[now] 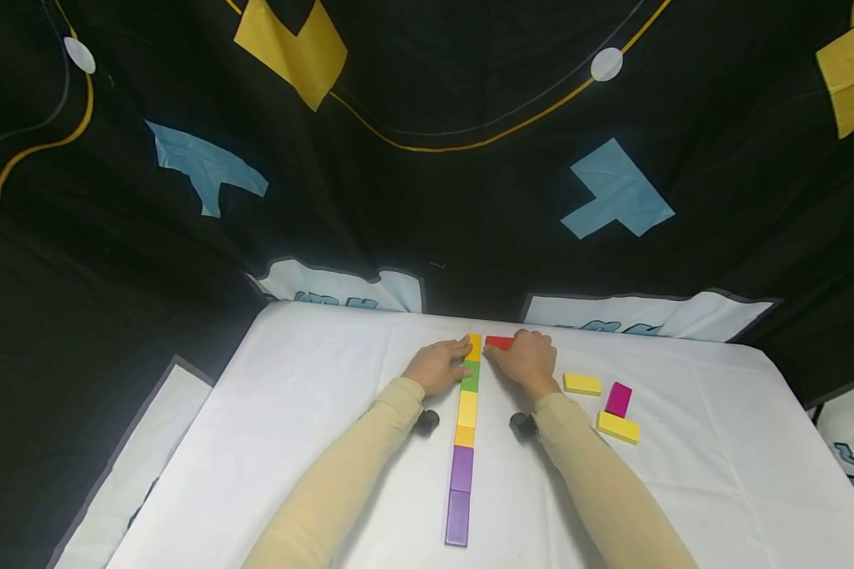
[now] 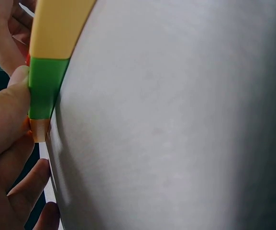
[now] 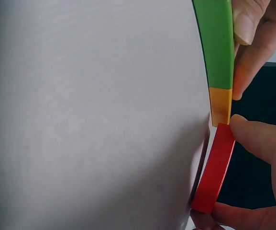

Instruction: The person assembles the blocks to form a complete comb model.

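A straight row of coloured blocks runs away from the person on a white cloth. From near to far it has two purple blocks (image 1: 459, 518), a short orange block (image 1: 464, 436), a yellow block (image 1: 467, 408), a green block (image 1: 471, 377) and an orange block (image 1: 475, 346). The left hand (image 1: 432, 367) touches the row's far part from the left, thumb by the green block, fingers fairly straight near the orange one. Between thumb and fingertips, the right hand (image 1: 530, 359) pinches a red block (image 3: 215, 167), close to the row's far end.
Right of the right forearm lie two yellow blocks (image 1: 582, 384) and a magenta block (image 1: 617, 400); the nearer yellow one touches the magenta. A black patterned cloth (image 1: 470, 221) hangs behind the white-covered table (image 1: 256, 442). Dark round devices (image 1: 427, 422) show at both wrists.
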Demonstrator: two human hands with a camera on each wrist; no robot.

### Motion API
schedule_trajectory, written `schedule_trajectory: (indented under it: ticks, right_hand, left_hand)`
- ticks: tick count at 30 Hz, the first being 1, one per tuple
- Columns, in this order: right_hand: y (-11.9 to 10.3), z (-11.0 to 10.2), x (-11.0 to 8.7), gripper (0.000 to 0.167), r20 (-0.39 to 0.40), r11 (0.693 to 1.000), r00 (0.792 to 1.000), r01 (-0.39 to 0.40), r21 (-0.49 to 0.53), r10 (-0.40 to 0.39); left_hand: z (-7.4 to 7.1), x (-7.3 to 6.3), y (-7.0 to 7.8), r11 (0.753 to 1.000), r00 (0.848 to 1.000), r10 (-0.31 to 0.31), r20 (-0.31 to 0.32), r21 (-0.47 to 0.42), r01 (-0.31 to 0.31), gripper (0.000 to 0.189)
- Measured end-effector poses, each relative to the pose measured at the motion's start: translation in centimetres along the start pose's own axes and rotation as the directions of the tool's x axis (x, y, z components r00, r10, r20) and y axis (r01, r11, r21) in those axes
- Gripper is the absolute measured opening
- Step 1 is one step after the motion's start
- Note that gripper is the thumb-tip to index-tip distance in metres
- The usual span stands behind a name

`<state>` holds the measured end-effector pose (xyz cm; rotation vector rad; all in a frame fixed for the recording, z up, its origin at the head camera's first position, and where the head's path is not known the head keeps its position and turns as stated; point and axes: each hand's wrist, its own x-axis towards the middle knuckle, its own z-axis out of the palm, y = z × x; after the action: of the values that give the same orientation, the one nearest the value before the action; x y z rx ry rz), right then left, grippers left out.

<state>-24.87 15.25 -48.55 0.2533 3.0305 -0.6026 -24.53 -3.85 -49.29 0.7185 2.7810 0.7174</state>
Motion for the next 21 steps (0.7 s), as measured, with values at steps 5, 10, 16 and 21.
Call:
schedule_trajectory:
  ticks: [5,10,16,21]
  right_hand:
    - [-0.21,0.37,0.32,0.070,-0.004,1.000,1.000,-0.009,-0.013,0.009]
    - [-0.04,0.43,0.40,0.070,-0.005,1.000,1.000,-0.011,0.012,0.011]
    - [0.55,0.14,0.39,0.058,0.005,0.998,1.000,0.009,0.066,-0.010]
    - [0.70,-0.01,0.37,0.050,0.003,0.996,1.000,0.030,0.082,-0.030]
  left_hand:
    - [0.04,0.02,-0.04,1.000,1.000,0.001,-0.005,-0.001,-0.001,0.056]
    - [0.07,-0.01,-0.05,1.000,1.000,0.002,-0.011,-0.010,-0.002,0.055]
    - [0.08,-0.01,-0.06,1.000,1.000,-0.003,-0.008,-0.009,0.003,0.056]
    - [0.08,-0.04,0.00,1.000,1.000,-0.012,-0.007,-0.008,0.012,0.056]
